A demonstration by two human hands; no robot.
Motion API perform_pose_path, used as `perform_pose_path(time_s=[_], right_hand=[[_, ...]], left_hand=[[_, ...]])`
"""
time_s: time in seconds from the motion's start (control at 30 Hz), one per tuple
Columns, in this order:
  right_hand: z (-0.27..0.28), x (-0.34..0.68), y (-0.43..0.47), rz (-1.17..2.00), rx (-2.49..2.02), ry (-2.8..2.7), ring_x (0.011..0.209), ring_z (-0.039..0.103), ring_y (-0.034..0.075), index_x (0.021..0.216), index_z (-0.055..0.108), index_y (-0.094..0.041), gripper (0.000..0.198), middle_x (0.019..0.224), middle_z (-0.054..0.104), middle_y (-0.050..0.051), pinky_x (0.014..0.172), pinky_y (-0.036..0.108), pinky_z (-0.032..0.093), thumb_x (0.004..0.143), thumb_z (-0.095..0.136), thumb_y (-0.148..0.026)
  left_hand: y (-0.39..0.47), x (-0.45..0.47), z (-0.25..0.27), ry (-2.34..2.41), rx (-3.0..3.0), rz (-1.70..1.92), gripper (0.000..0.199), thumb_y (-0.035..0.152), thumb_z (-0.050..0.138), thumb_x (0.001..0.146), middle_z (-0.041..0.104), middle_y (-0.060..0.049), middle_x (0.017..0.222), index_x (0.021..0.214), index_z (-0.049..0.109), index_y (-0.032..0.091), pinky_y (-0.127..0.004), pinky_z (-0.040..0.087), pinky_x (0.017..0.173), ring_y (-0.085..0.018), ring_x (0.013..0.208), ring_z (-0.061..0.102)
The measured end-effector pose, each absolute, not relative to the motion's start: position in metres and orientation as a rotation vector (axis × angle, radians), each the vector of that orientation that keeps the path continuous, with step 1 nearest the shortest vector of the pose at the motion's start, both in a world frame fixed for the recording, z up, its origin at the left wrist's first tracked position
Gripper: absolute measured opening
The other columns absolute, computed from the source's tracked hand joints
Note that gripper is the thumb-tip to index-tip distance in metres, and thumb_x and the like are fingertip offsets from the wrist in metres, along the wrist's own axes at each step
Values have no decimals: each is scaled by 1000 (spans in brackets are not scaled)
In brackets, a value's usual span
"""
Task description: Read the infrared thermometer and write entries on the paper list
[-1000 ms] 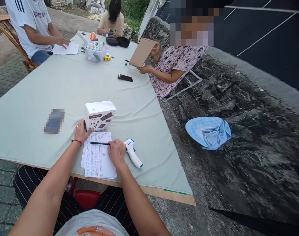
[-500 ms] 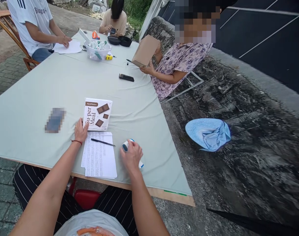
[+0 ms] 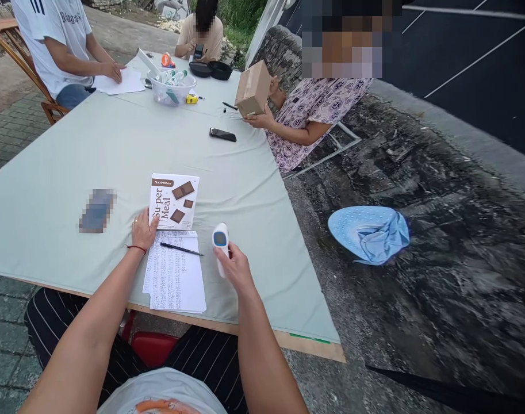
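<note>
My left hand (image 3: 144,229) is at the lower left edge of a white and brown "Su-per Meal" box (image 3: 185,201), its thumb on the printed face. Gripped in my right hand (image 3: 237,265) is a white infrared thermometer (image 3: 220,237), raised with its blue-framed screen facing me. Printed sheets (image 3: 176,282) lie below the box, close to the table's front edge. Across their upper part rests a black pen (image 3: 181,249), its tip pointing toward the thermometer.
A blurred dark phone-like object (image 3: 97,211) lies left on the cloth-covered table (image 3: 115,149). Farther back are a black device (image 3: 222,135), a clear basin (image 3: 167,95) and a tape measure (image 3: 192,99). One person holds a carton (image 3: 252,89); two others sit beyond. A blue hat (image 3: 370,236) lies right.
My right hand has lifted and turned the thermometer upright, its screen now toward me. My left hand stays at the box. The person at right has turned the carton.
</note>
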State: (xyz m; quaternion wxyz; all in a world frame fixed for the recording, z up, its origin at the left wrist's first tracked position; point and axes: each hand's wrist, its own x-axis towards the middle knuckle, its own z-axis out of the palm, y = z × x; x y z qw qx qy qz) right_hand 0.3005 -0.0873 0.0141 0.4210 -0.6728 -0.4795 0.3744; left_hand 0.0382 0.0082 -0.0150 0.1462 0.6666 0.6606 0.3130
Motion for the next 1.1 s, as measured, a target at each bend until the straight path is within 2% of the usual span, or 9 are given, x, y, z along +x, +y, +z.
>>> perform_pose_path(time_s=[0.1,0.17,0.37,0.63,0.87,1.1], right_hand=[[35,267,-74,1226,-1305,-980,62,52,14,99,61,-18,49,85,62,4,57,29,41,74,55,-59],[42,247,-66,1275,-1192,-928,57,49,12,98,61,-18,43,83,62,3,53,28,38,73,56,-53],[35,214,-48,1183,-1310,-915,52,39,11,85,64,-16,32,52,47,-6,51,26,33,64,68,-40],[42,200,-28,1090,-1341,-925,54,45,12,76,65,-16,28,51,51,-5,54,26,40,65,68,-42],[40,195,-7,1061,-1327,-933,51,46,12,86,66,-15,36,50,52,-6,52,26,40,66,68,-44],[42,195,-4,1086,-1369,-904,52,46,12,85,66,-15,35,50,52,-7,54,26,40,61,69,-40]], left_hand=[[8,39,-16,1901,1916,899,65,59,21,96,61,-17,121,135,47,14,-47,40,96,-33,115,53],[8,39,-15,1905,1914,894,66,60,21,96,61,-17,121,135,46,13,-46,40,96,-33,115,53],[6,41,-13,1908,1929,894,65,59,21,96,62,-16,120,136,47,14,-46,41,95,-33,114,54],[8,42,-17,1909,1931,880,68,60,22,95,60,-17,124,139,44,13,-47,40,96,-33,117,53],[8,42,-19,1896,1933,869,70,61,21,95,60,-18,124,140,42,12,-48,39,97,-33,115,53],[8,41,-18,1891,1940,857,72,63,20,94,60,-18,123,140,43,14,-47,40,96,-33,114,53]])
